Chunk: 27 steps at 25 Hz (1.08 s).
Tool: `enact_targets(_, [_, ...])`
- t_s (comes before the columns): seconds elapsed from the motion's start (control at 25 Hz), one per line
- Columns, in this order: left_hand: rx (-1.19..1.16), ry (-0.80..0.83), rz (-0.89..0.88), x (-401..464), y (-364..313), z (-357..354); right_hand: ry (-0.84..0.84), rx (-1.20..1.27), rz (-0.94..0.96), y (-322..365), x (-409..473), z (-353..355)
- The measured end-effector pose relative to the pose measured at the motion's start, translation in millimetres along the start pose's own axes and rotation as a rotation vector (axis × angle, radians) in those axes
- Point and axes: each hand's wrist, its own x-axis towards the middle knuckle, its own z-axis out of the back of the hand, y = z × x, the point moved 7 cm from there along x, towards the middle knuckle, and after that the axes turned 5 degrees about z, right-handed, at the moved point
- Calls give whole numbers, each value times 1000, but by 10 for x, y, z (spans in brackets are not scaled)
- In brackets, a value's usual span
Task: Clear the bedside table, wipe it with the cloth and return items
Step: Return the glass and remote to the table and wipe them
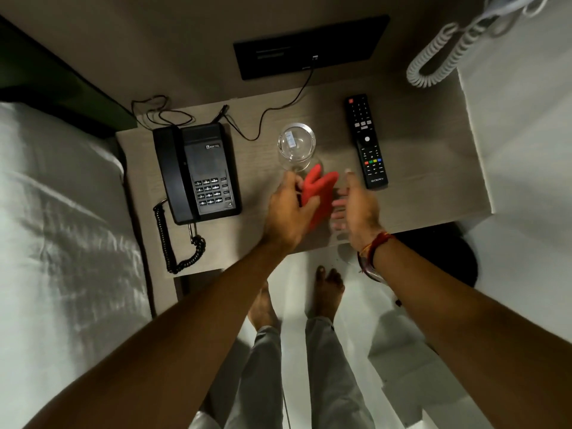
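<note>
Left hand [289, 209] grips red cloth [318, 193]; right hand [356, 205] spread, empty. Lift glass [295, 147], remote [366, 140], phone [198, 171] off worktop [433, 168] before wiping.

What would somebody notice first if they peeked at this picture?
Probably the bright red cloth, held in the left hand over the middle of the wooden bedside table, with the open right hand just beside it. Next comes the black telephone on the table's left side, by the bed. A clear drinking glass stands just behind the cloth, and a black remote control lies to the right.
</note>
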Motion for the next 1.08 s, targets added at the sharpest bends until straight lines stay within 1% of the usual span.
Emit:
enact_targets(0.04, [84, 27, -136, -49, -201, -29, 132, 204, -150, 35, -37, -52])
enact_targets(0.08, [178, 61, -269, -87, -369, -77, 250, 339, -223, 118, -49, -86])
enact_targets(0.12, [274, 103, -391, -115, -510, -137, 329, 439, -223, 207, -14, -91])
enact_targets(0.16, [349, 153, -495, -125, -601, -200, 349, 501, -176, 302, 34, -73])
enact_targets(0.2, [411, 207, -578, -130, -664, -245, 328, 538, -123, 347, 112, -48])
enact_targets(0.24, [472, 231, -655, -111, -701, -257, 273, 551, -69, 383, 182, -3])
enact_targets(0.28, [542, 198, -704, -54, -712, -212, 218, 561, -27, 399, 247, 38])
enact_targets(0.32, [603, 110, -703, 45, -696, -118, 192, 587, -1, 412, 285, 60])
enact_targets(0.36, [633, 5, -625, 206, -622, 22, 195, 629, 16, 399, 340, 75])
enact_targets(0.4, [604, -87, -493, 367, -524, 194, 204, 665, 14, 393, 354, 88])
enact_targets(0.44, [495, -123, -339, 512, -413, 338, 208, 689, 3, 368, 378, 111])
enact_targets(0.52, [192, -78, -50, 742, -145, 440, 214, 710, -15, 322, 423, 145])
enact_targets(0.56, [90, -47, 32, 819, -61, 415, 217, 719, -24, 313, 437, 149])
enact_targets(0.6, [33, -25, 57, 888, -11, 372, 215, 730, -21, 310, 461, 148])
enact_targets(0.68, [-6, 1, 7, 984, 30, 238, 210, 733, 16, 348, 504, 149])
enact_targets(0.76, [-35, -42, -30, 1016, 28, 138, 212, 693, 64, 402, 548, 149])
enact_targets(0.84, [-186, -105, -11, 1060, 31, 83, 201, 610, 143, 492, 594, 162])
enact_targets(0.92, [-423, -98, 112, 1036, 11, -1, 176, 442, 284, 668, 594, 180])
enact_targets(0.96, [-572, -50, 205, 1002, 0, -65, 172, 347, 371, 780, 568, 173])
enact_targets(1.04, [-839, 115, 366, 930, -20, -209, 170, 159, 567, 1022, 477, 140])
enact_targets(1.08, [-936, 193, 415, 876, -45, -236, 184, 72, 661, 1145, 413, 110])
